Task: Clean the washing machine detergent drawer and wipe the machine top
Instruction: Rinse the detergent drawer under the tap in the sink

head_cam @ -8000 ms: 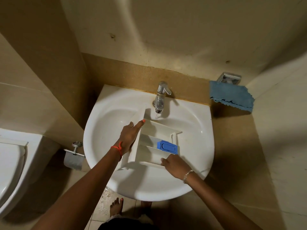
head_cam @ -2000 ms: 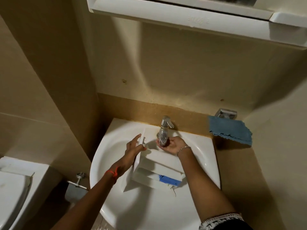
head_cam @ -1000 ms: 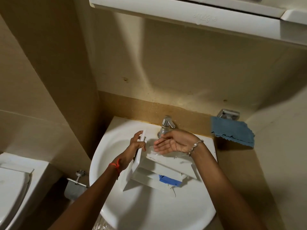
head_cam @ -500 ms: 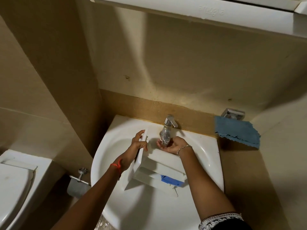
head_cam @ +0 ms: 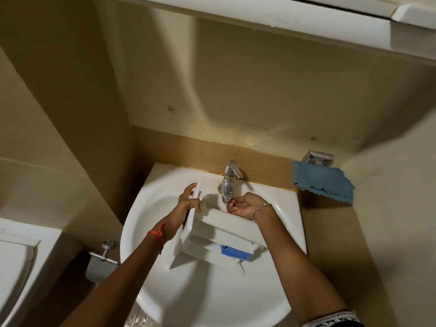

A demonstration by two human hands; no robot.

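Both hands' fingers bend: left hand [head_cam: 186, 207] clamps boxy plastic drawer [head_cam: 226, 221], right hand [head_cam: 245, 206] curls beneath chrome tap [head_cam: 229, 182].

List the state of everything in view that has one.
Detergent drawer, out of the machine, tilted in the sink.
Left hand, grips the drawer's front panel.
Right hand, fingers curled at the tap spout; grip unclear.
Tap, flow not discernible.
Blue cloth, draped over the wall holder.
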